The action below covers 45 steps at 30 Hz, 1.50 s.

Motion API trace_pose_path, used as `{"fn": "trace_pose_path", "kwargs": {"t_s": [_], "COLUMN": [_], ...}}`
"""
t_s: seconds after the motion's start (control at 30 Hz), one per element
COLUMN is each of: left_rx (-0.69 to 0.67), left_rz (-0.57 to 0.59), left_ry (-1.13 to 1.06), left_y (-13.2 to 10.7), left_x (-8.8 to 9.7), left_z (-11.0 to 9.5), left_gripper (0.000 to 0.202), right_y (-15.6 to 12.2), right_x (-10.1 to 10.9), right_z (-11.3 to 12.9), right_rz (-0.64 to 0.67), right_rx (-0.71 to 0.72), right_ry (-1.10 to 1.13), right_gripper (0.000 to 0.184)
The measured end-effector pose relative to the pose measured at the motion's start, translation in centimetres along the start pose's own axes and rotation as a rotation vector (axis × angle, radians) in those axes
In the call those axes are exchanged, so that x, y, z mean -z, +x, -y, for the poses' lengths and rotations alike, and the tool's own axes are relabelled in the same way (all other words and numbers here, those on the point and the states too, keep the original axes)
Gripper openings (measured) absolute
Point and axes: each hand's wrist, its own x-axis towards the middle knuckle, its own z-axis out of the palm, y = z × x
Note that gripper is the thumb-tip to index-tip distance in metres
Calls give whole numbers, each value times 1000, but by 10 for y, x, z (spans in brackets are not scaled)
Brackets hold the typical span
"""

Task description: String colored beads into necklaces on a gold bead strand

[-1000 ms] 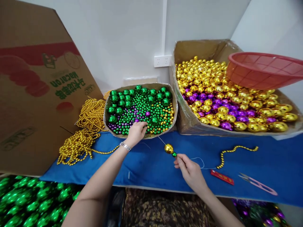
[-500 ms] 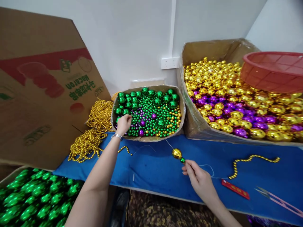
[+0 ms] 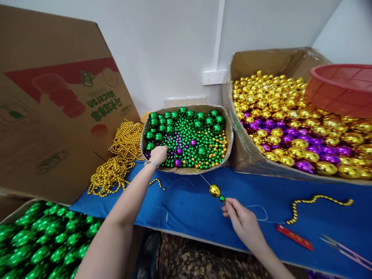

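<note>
My left hand (image 3: 159, 154) reaches into the near left corner of a round cardboard tray (image 3: 229, 133) of green, purple and gold beads, fingers curled down among the small purple beads; what they pinch is hidden. My right hand (image 3: 242, 221) pinches a thin needle (image 3: 205, 179) that carries a gold bead (image 3: 214, 190) and a small green bead (image 3: 222, 198). A white thread (image 3: 258, 211) trails from it to a short strand of gold beads (image 3: 316, 201) on the blue cloth (image 3: 188, 201).
A large box of gold and purple balls (image 3: 293, 124) stands at the right with a red basket (image 3: 340, 89) on it. A heap of gold bead strings (image 3: 119, 159) lies left of the tray. Scissors (image 3: 345, 250) and a red strip (image 3: 294, 237) lie at the right. Green balls (image 3: 43, 240) fill a box at lower left.
My left hand moved from the tray's front middle to its near left corner and now sits slightly right of there. My right hand keeps holding the needle with the beads.
</note>
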Motion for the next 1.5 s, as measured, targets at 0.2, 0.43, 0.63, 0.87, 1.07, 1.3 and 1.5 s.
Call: {"fn": "trace_pose_path", "kwargs": {"t_s": [0.2, 0.43, 0.63, 0.87, 1.07, 1.3, 1.5], "left_rx": [-10, 16, -59, 60, 82, 14, -46], "left_rz": [-12, -109, 4, 333, 302, 171, 151], "left_ry": [-72, -344, -1357, -2062, -2047, -1868, -1667], "left_y": [-6, -15, -68, -110, -115, -120, -131], "left_x": [0, 4, 11, 8, 3, 1, -28], "left_z": [-4, -13, -54, -92, -94, -98, -122], "left_gripper": [23, 12, 30, 22, 21, 25, 26], "right_y": [0, 0, 2, 3, 2, 0, -6], "right_x": [-3, -2, 0, 0, 1, 0, -15], "right_z": [4, 11, 21, 29, 27, 20, -9], "right_rz": [31, 19, -26, -75, -77, -71, -20], "right_rx": [37, 74, 140, 197, 209, 196, 50], "right_ry": [11, -4, -79, -160, -193, -226, -109], "right_gripper": [24, 23, 22, 21, 22, 26, 25]}}
